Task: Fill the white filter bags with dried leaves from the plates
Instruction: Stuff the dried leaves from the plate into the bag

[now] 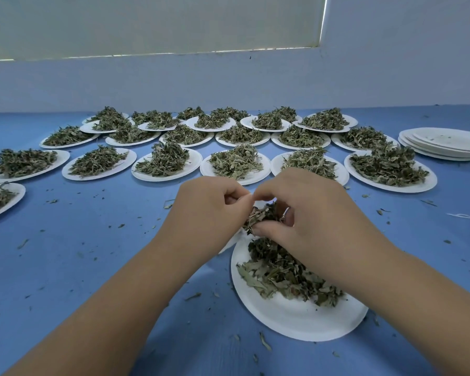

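Pinching dried leaves point(261, 217) above the near plate point(296, 318), the right hand point(310, 213) is touching the left hand point(206, 210), itself gripping a white filter bag point(240, 236)

You get one view only, from the wide-angle camera on your head. It faces forward and down over the table point(79, 267). Your left hand point(209, 210) and right hand point(312, 213) sit close under it, the plates point(196, 161) lie farther off, and the wall point(228, 85) stands beyond them.
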Tool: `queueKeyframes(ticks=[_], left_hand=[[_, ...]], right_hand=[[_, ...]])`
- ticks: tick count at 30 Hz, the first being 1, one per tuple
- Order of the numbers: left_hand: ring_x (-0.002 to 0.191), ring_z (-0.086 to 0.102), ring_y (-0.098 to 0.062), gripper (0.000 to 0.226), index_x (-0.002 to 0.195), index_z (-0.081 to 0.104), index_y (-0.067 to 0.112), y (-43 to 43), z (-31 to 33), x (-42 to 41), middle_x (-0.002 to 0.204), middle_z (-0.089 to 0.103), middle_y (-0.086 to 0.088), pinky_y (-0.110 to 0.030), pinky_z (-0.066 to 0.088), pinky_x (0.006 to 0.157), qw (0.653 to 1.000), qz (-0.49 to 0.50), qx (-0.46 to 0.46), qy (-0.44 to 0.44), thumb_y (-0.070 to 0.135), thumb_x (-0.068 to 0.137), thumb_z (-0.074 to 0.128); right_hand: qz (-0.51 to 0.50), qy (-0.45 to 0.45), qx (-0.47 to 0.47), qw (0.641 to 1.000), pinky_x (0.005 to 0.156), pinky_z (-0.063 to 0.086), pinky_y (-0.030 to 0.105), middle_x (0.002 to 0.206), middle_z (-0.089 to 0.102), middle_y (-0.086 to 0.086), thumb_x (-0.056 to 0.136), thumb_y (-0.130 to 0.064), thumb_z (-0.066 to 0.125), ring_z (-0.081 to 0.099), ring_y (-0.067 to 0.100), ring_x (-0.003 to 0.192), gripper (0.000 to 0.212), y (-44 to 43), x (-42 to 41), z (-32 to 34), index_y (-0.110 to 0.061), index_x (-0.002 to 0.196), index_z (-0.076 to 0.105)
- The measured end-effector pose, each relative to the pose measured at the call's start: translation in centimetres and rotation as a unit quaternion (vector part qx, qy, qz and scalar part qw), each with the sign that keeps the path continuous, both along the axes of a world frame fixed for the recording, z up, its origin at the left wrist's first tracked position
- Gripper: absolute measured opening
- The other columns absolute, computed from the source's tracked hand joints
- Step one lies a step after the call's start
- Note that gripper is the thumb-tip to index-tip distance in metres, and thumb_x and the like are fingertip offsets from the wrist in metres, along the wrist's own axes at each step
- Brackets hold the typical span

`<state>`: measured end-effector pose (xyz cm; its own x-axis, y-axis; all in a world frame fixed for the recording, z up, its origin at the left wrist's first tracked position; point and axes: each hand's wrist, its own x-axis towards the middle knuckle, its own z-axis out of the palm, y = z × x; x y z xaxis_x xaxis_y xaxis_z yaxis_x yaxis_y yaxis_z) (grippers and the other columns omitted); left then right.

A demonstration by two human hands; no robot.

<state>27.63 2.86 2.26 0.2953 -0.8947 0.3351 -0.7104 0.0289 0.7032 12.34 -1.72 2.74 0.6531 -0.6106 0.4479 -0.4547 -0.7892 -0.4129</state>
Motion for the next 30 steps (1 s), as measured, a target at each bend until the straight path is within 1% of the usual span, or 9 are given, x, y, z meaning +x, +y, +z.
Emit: queueKeyframes(ticks=[2,4,7,11,14,18,20,23,30], left_hand=[[0.038,0.046,0.003,0.02,0.068,0.07,0.02,0.02,0.02,0.01,0.042,0.05,0.017,-0.009,0.033,0.044,1.0,0.003,0.0,-0.005,0.02,0.086,0.063],[0.038,0.047,0.004,0.018,0.068,0.071,0.02,0.04,0.02,-0.02,0.043,0.052,0.018,-0.008,0.032,0.044,1.0,0.002,0.0,-0.003,0.019,0.085,0.063],[0.038,0.046,0.004,0.016,0.07,0.073,0.02,0.04,-0.09,-0.11,0.046,0.055,0.016,-0.008,0.032,0.043,1.0,-0.002,0.001,0.005,0.017,0.082,0.064],[0.039,0.047,0.003,0.015,0.071,0.073,0.022,0.08,-0.27,-0.33,0.052,0.059,0.011,-0.013,0.039,0.046,1.0,-0.01,0.004,0.014,0.02,0.082,0.064],[0.04,0.048,0.001,0.014,0.071,0.073,0.023,0.15,-0.28,-0.4,0.057,0.064,0.004,-0.017,0.042,0.048,1.0,-0.015,0.005,0.014,0.023,0.082,0.064],[0.04,0.049,0.0,0.016,0.07,0.073,0.022,0.16,-0.13,-0.29,0.057,0.065,0.003,-0.015,0.041,0.046,1.0,0.0,-0.007,0.005,0.021,0.084,0.066],[0.039,0.05,-0.001,0.016,0.069,0.073,0.022,0.2,-0.09,-0.39,0.056,0.065,0.004,-0.015,0.041,0.045,1.0,-0.003,-0.003,0.014,0.019,0.083,0.065],[0.036,0.054,-0.008,0.018,0.069,0.072,0.023,0.3,-0.09,-0.54,0.055,0.063,0.003,-0.015,0.04,0.039,0.999,-0.01,0.002,0.04,0.017,0.084,0.065],[0.035,0.057,-0.012,0.023,0.065,0.07,0.021,0.39,0.15,-0.37,0.042,0.052,0.01,-0.01,0.033,0.036,0.999,-0.006,-0.007,0.04,0.019,0.088,0.064]], right_hand=[[0.012,-0.037,0.021,0.999,0.074,0.045,0.023,0.093,0.05,-0.019,0.076,-0.029,0.078,0.052,-0.002,0.08,0.026,0.0,-0.27,-0.03,-0.03,0.094,0.06],[0.022,-0.046,0.007,0.999,0.073,0.05,0.032,0.088,0.053,-0.013,0.075,-0.022,0.079,0.055,0.005,0.077,0.019,0.2,-0.2,-0.05,-0.023,0.085,0.063],[0.019,-0.023,-0.02,0.999,0.067,0.049,0.038,0.081,0.056,-0.003,0.077,-0.013,0.077,0.054,0.015,0.071,0.01,0.42,0.03,-0.15,-0.015,0.076,0.067],[-0.001,0.049,-0.033,0.998,0.071,0.045,0.037,0.089,0.056,-0.002,0.086,-0.016,0.066,0.052,0.017,0.078,0.005,0.24,0.27,-0.07,-0.018,0.083,0.071],[0.007,0.056,-0.031,0.998,0.072,0.045,0.035,0.088,0.054,-0.006,0.087,-0.027,0.063,0.05,0.012,0.079,0.009,0.27,0.14,-0.23,-0.022,0.086,0.07],[0.002,-0.007,0.0,1.0,0.068,0.037,0.014,0.078,0.049,-0.016,0.083,-0.038,0.063,0.048,-0.001,0.076,0.008,0.48,-0.18,-0.44,-0.03,0.086,0.064],[-0.004,-0.023,-0.012,1.0,0.067,0.04,0.016,0.078,0.05,-0.013,0.083,-0.03,0.068,0.048,0.002,0.075,0.006,0.41,-0.06,-0.57,-0.025,0.083,0.064],[-0.006,-0.023,-0.024,0.999,0.067,0.047,0.036,0.083,0.053,-0.005,0.083,-0.015,0.069,0.051,0.012,0.075,0.005,0.37,0.32,-0.76,-0.017,0.079,0.068],[0.003,-0.089,-0.012,0.996,0.074,0.053,0.034,0.091,0.054,-0.008,0.084,-0.015,0.069,0.056,0.009,0.082,0.014,0.43,0.0,-0.92,-0.021,0.095,0.065]])
